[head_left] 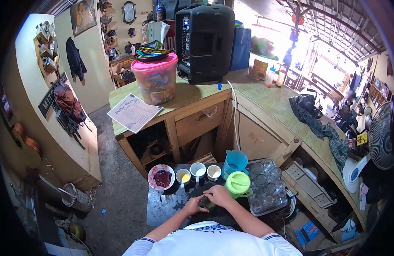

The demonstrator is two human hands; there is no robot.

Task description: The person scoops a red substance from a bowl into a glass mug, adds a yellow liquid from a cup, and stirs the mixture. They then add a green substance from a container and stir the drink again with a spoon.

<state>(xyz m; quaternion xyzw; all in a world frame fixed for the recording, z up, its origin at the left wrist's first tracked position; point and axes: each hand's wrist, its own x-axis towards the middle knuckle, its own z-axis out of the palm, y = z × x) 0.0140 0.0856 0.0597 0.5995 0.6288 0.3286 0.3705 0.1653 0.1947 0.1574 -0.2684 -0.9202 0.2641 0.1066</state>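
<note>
A small glass (209, 203) with dark contents stands on the dark low table (162, 213) in front of me. My left hand (196, 205) curls round its left side. From the right, my right hand (218, 196) bends its fingers over the rim. Just beyond the right hand is a lime-green lidded pitcher (238, 184), with a turquoise jug (235, 163) behind it. Three white cups stand in a row: one with something yellow (183, 176), a middle one (197, 170), and one with pale contents (214, 172). Dark red pieces lie on a patterned plate (150, 176) at the left.
A tray (265, 210) of upturned clear glasses sits right of the pitcher. Behind the table runs a wooden counter (192, 100) bearing a pink-lidded tub (155, 81), a menu sheet (135, 112) and a black speaker (205, 42). A white fan (355, 173) stands far right.
</note>
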